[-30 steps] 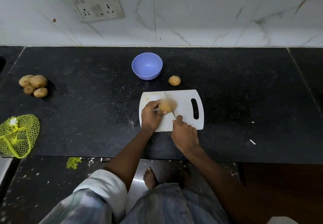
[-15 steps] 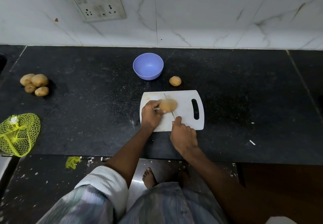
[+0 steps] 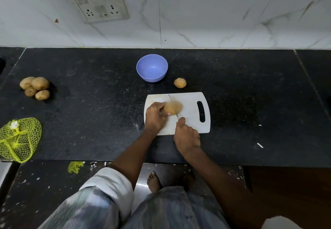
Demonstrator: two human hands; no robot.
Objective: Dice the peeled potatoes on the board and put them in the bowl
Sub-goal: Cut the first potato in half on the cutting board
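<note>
The left hand's fingers [image 3: 162, 105] curl over the near-left end of the potato [image 3: 173, 107], pinning it to the cutting board [image 3: 189, 101] just right of frame centre, probably so the round thing cannot roll under the blade. The left hand [image 3: 155, 117] lies low on the board, its forearm running down toward the lower middle of the frame. The right hand [image 3: 186, 136] is wrapped tight around the knife handle, which it hides; the knife [image 3: 172, 106] slants up and left across the potato's middle, apparently mid-cut. That wrist angles in from the lower right. The bowl [image 3: 152, 67] waits above the board, seemingly empty, close enough for a short transfer. A second potato [image 3: 180, 82] sits beside it on the counter [image 3: 89, 112].
</note>
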